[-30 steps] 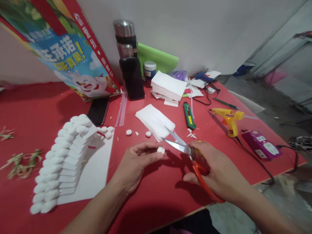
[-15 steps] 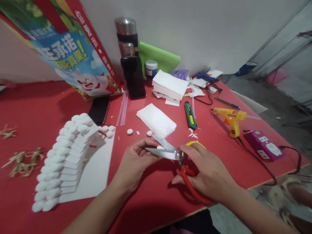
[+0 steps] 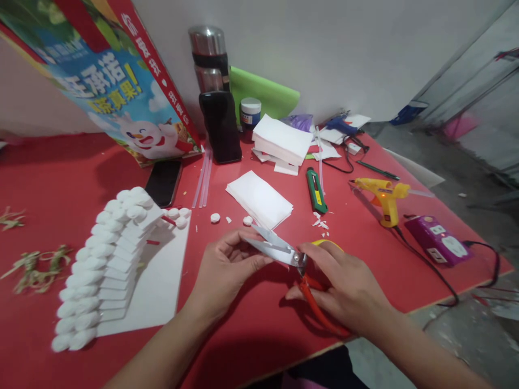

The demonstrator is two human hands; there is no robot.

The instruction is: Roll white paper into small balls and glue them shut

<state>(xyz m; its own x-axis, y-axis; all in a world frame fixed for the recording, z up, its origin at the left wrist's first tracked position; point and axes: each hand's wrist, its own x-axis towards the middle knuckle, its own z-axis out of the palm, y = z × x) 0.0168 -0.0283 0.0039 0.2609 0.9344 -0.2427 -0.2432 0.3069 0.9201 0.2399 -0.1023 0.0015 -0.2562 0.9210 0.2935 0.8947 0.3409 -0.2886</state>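
My right hand [image 3: 344, 281] is closed around the handles of scissors [image 3: 279, 251], one handle red and the other yellow. Their blades point left, slightly parted, in front of the fingers of my left hand [image 3: 227, 265]. These fingers are pinched together at the blades on a small white piece, which the blades now largely hide. Just beyond the blades lie a small white disc [image 3: 247, 220] and a stack of white paper cards [image 3: 261, 199]. To the left, a curved row of overlapping white discs and folded strips [image 3: 103, 248] rests on a white sheet [image 3: 158, 292].
A green utility knife [image 3: 316, 190] lies beside white scraps. On the right are a yellow glue gun [image 3: 385, 197] and a purple power socket [image 3: 438, 240] with trailing cords. A printed box [image 3: 133, 108], a flask [image 3: 208, 54] and a phone [image 3: 221, 127] stand behind.
The scissor blades have closed a little, and the white piece seen between them earlier is now largely hidden. Both hands stay in nearly the same place.
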